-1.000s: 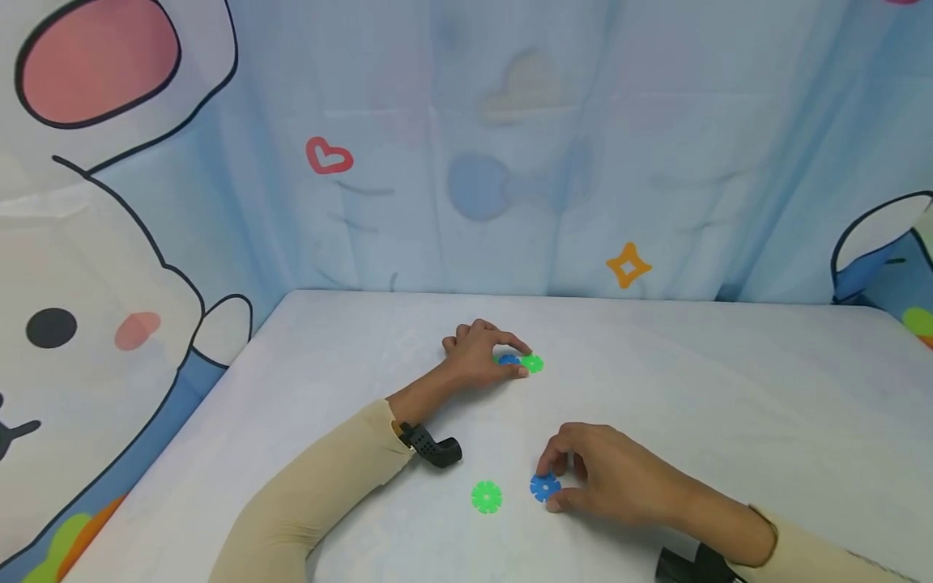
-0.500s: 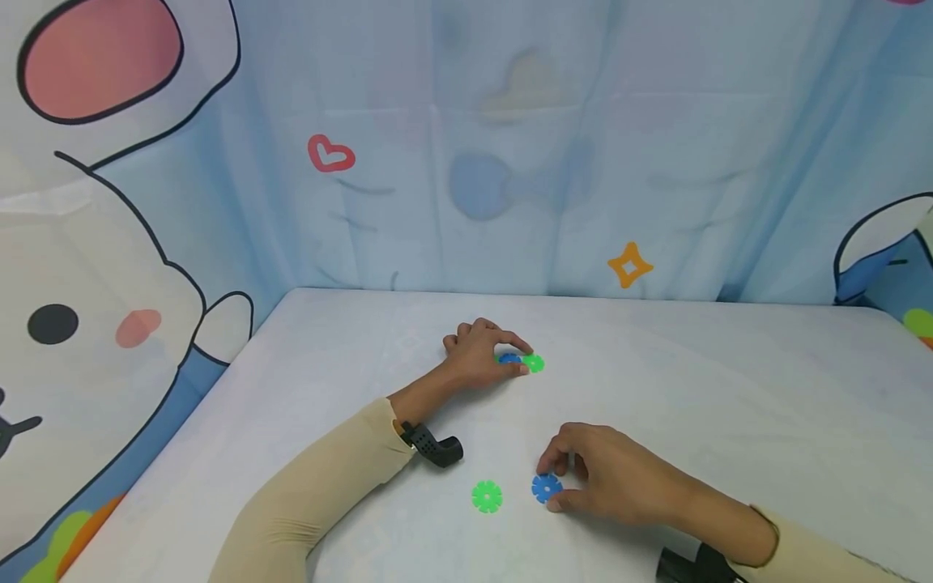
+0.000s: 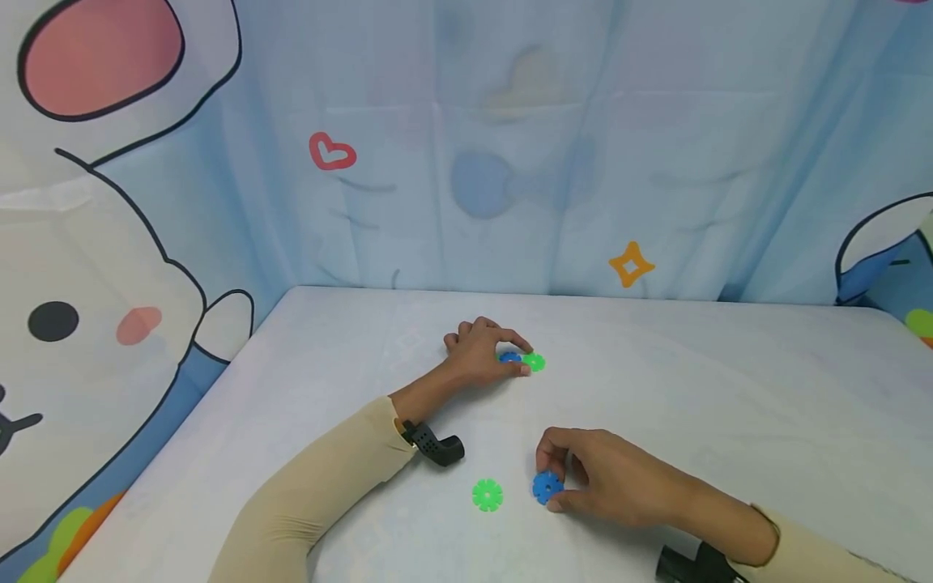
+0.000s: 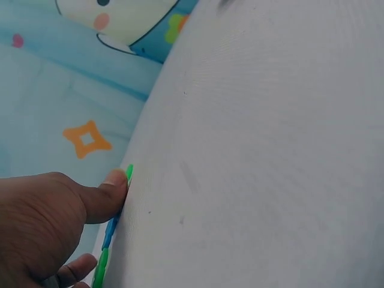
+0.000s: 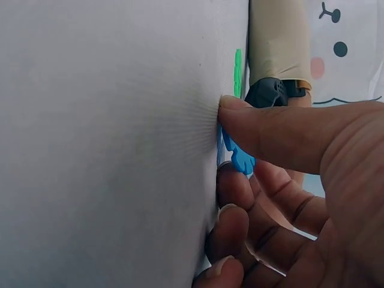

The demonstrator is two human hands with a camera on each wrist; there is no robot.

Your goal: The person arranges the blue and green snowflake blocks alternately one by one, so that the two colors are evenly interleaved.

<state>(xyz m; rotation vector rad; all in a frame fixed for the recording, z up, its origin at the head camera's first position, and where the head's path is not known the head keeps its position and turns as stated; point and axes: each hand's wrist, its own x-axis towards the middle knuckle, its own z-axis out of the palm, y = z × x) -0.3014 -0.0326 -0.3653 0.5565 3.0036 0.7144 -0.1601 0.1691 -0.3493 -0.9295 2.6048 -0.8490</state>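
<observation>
Near the table's far side, my left hand [image 3: 477, 357] holds a row of notched discs between thumb and forefinger: a blue disc [image 3: 510, 357] beside a green disc [image 3: 534, 362]. The left wrist view shows another green disc [image 4: 101, 270] at the row's other end. Closer to me, my right hand [image 3: 619, 479] pinches a blue disc [image 3: 547, 487] at the table surface. In the right wrist view the blue plastic [image 5: 243, 161] looks tilted, with a second thin blue edge beside it; whether that is another disc I cannot tell. A loose green disc [image 3: 487, 495] lies flat to its left.
The white-covered table [image 3: 729, 389] reaches back to a blue printed curtain [image 3: 408, 235]. A black wrist device [image 3: 437, 448] sits on my left wrist, another [image 3: 696, 564] below my right wrist.
My right forefinger has shifted slightly on the blue disc, which has turned a little. My left hand and its discs stay as they were.
</observation>
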